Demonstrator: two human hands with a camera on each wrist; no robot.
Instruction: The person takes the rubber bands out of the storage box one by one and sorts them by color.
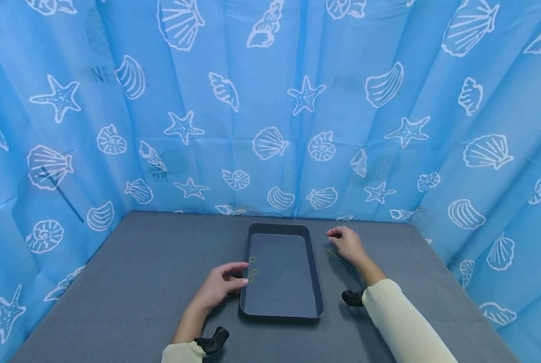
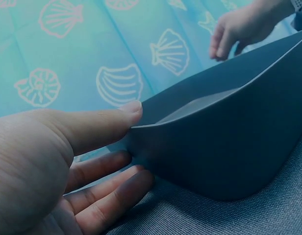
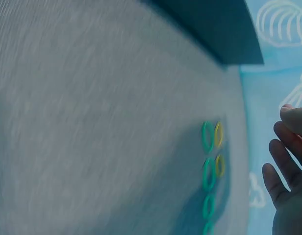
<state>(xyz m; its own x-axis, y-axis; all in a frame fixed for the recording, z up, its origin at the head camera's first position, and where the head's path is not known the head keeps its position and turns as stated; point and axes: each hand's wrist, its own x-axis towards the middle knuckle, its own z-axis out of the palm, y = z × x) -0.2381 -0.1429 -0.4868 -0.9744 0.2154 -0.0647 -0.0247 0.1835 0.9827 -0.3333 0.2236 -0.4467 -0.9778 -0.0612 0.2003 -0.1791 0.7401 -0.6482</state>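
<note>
A dark grey rectangular tray (image 1: 281,316) lies on the table. At its left side my left hand (image 1: 222,283) holds the edge; in the left wrist view the thumb (image 2: 129,112) is at the rim, with the other fingers against the outer wall. Three small yellow-green rings (image 1: 254,272) show at the tray's left side, near that hand. To the right of the tray, my right hand (image 1: 348,245) hovers beside more small rings. Those rings, green (image 3: 208,174) and yellow (image 3: 218,134), lie in two rows; the right fingers (image 3: 287,159) are loosely bent, with nothing visible between them.
The table has a grey cloth (image 1: 170,262). A blue curtain (image 1: 270,111) printed with white shells and starfish hangs behind it and along both sides. A black strap-on device (image 1: 213,341) sits on the left wrist, another (image 1: 353,298) on the right.
</note>
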